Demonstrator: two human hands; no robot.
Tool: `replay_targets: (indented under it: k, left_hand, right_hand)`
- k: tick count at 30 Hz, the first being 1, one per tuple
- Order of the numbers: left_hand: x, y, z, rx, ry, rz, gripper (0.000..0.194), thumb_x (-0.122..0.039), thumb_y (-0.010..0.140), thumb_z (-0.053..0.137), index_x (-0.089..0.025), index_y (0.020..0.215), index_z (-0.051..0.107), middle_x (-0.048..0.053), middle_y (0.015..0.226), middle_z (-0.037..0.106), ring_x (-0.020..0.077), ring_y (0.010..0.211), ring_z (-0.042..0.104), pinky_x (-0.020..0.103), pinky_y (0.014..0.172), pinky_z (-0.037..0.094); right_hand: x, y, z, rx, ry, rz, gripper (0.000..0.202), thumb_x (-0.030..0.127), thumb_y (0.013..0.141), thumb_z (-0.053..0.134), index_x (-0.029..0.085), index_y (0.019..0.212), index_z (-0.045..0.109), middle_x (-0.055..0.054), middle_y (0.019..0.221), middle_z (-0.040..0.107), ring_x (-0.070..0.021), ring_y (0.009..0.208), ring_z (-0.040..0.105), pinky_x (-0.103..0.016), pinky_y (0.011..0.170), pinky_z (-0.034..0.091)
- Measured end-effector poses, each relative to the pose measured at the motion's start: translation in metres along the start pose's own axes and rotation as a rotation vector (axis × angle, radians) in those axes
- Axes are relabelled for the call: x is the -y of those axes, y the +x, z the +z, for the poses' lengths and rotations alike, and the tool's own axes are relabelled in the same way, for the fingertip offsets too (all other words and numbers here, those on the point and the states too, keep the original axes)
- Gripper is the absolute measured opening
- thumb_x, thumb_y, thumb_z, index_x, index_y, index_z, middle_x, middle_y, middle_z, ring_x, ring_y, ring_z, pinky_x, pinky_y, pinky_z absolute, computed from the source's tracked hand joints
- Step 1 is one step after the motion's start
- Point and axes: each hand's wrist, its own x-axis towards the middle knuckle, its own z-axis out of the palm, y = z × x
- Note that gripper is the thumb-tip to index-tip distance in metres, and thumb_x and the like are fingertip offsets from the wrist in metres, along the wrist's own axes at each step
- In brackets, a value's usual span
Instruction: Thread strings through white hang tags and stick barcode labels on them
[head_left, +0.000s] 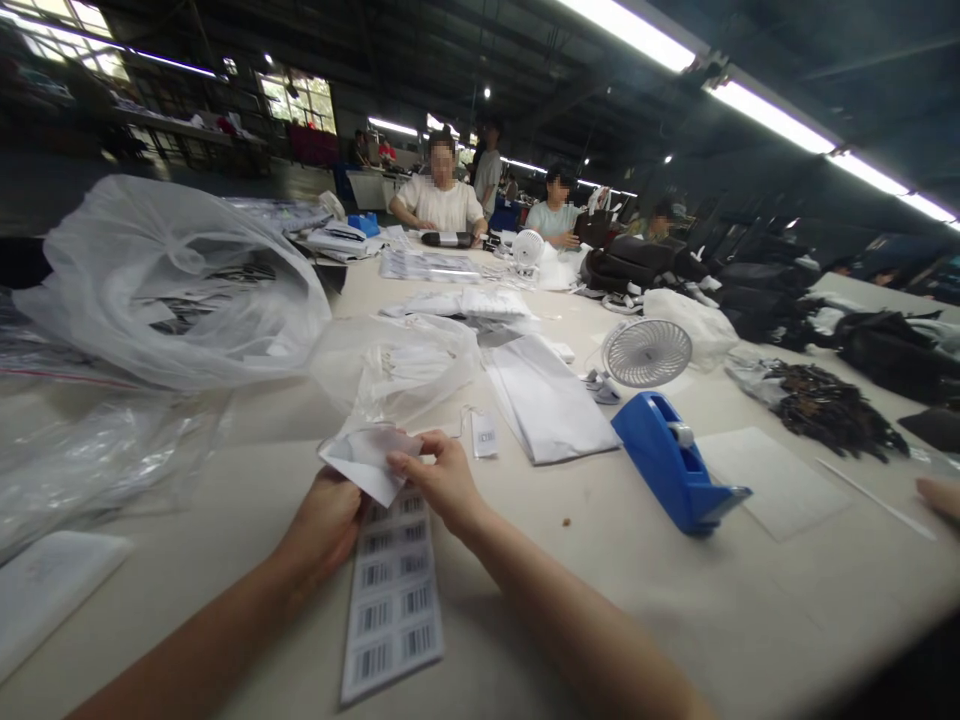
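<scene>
A long sheet of barcode labels (pixel 403 600) lies on the table in front of me. At its far end a white paper flap (pixel 371 455) is bent up; I cannot tell whether it belongs to the same sheet. My left hand (pixel 330 520) is closed around the left side of this paper, its fingertips hidden beneath. My right hand (pixel 444 478) pinches the paper's right edge between thumb and fingers. Just beyond the right hand rests a small white hang tag (pixel 484 436) with a printed code. Behind the paper is an open clear plastic bag (pixel 397 365) with white pieces inside.
A blue tape dispenser (pixel 667 465) and a small white fan (pixel 646 353) stand to the right. Folded white sheets (pixel 551 400) lie mid-table. At left bulges a large plastic bag (pixel 180 290). Another person's hand (pixel 939 496) shows at the right edge; co-workers sit opposite.
</scene>
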Motion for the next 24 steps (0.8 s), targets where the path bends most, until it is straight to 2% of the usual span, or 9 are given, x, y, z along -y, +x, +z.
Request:
replay_targets:
  k: [3, 5, 9, 13, 15, 16, 19, 21, 24]
  left_hand:
    - [0.003, -0.004, -0.002, 0.026, 0.096, 0.063, 0.049, -0.025, 0.064, 0.086, -0.019, 0.111, 0.074, 0.007, 0.100, 0.080, 0.0289, 0.094, 0.075, 0.032, 0.075, 0.062]
    - [0.002, -0.005, -0.005, 0.026, 0.172, 0.109, 0.048, -0.027, 0.066, 0.087, -0.020, 0.112, 0.074, 0.007, 0.098, 0.079, 0.0299, 0.096, 0.075, 0.034, 0.079, 0.062]
    - [-0.009, -0.006, -0.007, 0.018, 0.297, 0.168, 0.045, -0.025, 0.065, 0.085, -0.022, 0.109, 0.074, 0.008, 0.104, 0.079, 0.0326, 0.111, 0.070, 0.038, 0.094, 0.057]
    - [-0.017, -0.010, -0.007, 0.232, 0.128, 0.009, 0.054, -0.025, 0.066, 0.079, -0.024, 0.119, 0.071, 0.011, 0.118, 0.076, 0.0341, 0.123, 0.065, 0.042, 0.103, 0.053]
    - [-0.017, -0.013, -0.005, 0.283, 0.026, -0.030, 0.052, -0.029, 0.068, 0.079, -0.024, 0.119, 0.070, 0.010, 0.119, 0.075, 0.0336, 0.122, 0.064, 0.043, 0.104, 0.053]
    - [-0.017, -0.014, -0.004, 0.264, 0.006, -0.017, 0.048, -0.031, 0.070, 0.080, -0.024, 0.117, 0.070, 0.009, 0.117, 0.075, 0.0323, 0.120, 0.065, 0.042, 0.103, 0.053]
    - [-0.018, -0.012, -0.002, 0.094, -0.034, 0.061, 0.035, -0.037, 0.076, 0.083, -0.022, 0.105, 0.069, 0.005, 0.100, 0.074, 0.0241, 0.103, 0.069, 0.034, 0.095, 0.057]
    - [-0.022, -0.007, -0.003, 0.020, -0.119, 0.037, 0.030, -0.040, 0.079, 0.082, -0.022, 0.096, 0.066, 0.001, 0.084, 0.070, 0.0190, 0.086, 0.068, 0.030, 0.085, 0.059]
    - [-0.027, 0.001, -0.009, -0.004, -0.222, -0.020, 0.024, -0.032, 0.078, 0.080, -0.020, 0.089, 0.063, -0.004, 0.064, 0.059, 0.0135, 0.066, 0.062, 0.025, 0.070, 0.058]
  right_hand:
    - [0.002, -0.007, 0.007, 0.109, 0.167, 0.217, 0.041, 0.049, 0.058, 0.089, 0.016, 0.075, 0.073, 0.000, 0.068, 0.066, -0.0164, 0.064, 0.062, -0.029, 0.064, 0.052]
    - [0.004, -0.011, 0.011, 0.140, 0.217, 0.286, 0.046, 0.050, 0.053, 0.092, 0.015, 0.076, 0.072, 0.000, 0.065, 0.066, -0.0154, 0.060, 0.061, -0.028, 0.058, 0.051]
    - [0.009, -0.013, 0.014, 0.075, 0.291, 0.230, 0.044, 0.048, 0.051, 0.094, 0.015, 0.067, 0.069, 0.000, 0.061, 0.064, -0.0130, 0.057, 0.057, -0.026, 0.057, 0.048]
    - [0.013, -0.011, 0.012, 0.000, 0.306, 0.150, 0.040, 0.046, 0.055, 0.092, 0.015, 0.064, 0.068, 0.002, 0.057, 0.060, -0.0109, 0.053, 0.050, -0.026, 0.056, 0.040]
    - [0.013, -0.011, 0.013, 0.008, 0.295, 0.116, 0.040, 0.047, 0.057, 0.091, 0.016, 0.062, 0.066, 0.002, 0.057, 0.059, -0.0110, 0.054, 0.048, -0.026, 0.057, 0.038]
    - [0.012, -0.012, 0.013, 0.026, 0.284, 0.099, 0.040, 0.047, 0.058, 0.090, 0.016, 0.061, 0.065, 0.002, 0.058, 0.060, -0.0117, 0.055, 0.050, -0.027, 0.059, 0.039]
    - [0.008, -0.016, 0.017, 0.142, 0.166, 0.052, 0.039, 0.047, 0.059, 0.090, 0.017, 0.060, 0.066, 0.001, 0.064, 0.062, -0.0148, 0.061, 0.054, -0.028, 0.064, 0.042]
    - [0.007, -0.019, 0.017, 0.222, 0.008, 0.026, 0.037, 0.048, 0.062, 0.089, 0.017, 0.061, 0.069, 0.000, 0.061, 0.062, -0.0160, 0.061, 0.055, -0.029, 0.063, 0.042]
    - [0.012, -0.020, 0.009, 0.172, -0.270, -0.143, 0.037, 0.050, 0.075, 0.083, 0.018, 0.061, 0.071, -0.002, 0.060, 0.064, -0.0185, 0.062, 0.059, -0.032, 0.067, 0.045]
